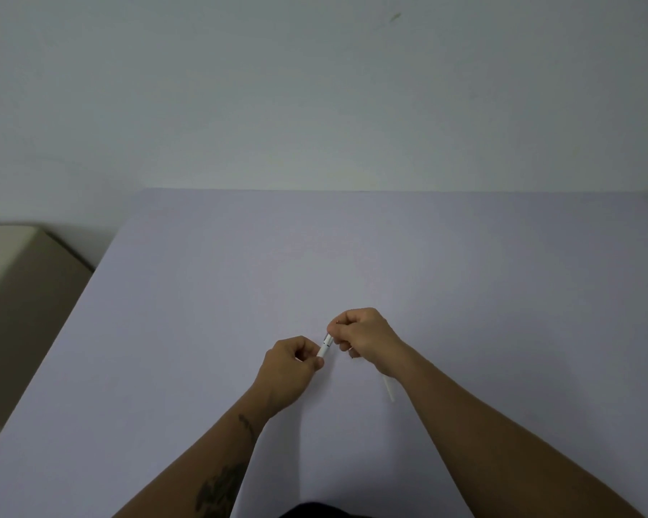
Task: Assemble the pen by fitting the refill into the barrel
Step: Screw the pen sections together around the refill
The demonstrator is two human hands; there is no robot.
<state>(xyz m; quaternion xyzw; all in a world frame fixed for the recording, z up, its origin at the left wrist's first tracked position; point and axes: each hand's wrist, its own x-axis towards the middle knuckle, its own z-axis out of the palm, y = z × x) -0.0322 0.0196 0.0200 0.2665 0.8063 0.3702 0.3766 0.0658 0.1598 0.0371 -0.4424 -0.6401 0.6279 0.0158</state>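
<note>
i judge the fitting step is in hand: at lower centre of the frame my left hand [290,362] and right hand [363,336] are both closed on the white pen barrel [325,346]. the refill i cannot make out; another white pen piece [389,389] lies just right. next calls for straight alignment, with open table [203,293] all round.

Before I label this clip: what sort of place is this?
Probably a plain indoor desk or worktable: a bare pale table against a blank wall, with a beige box beside it.
</note>
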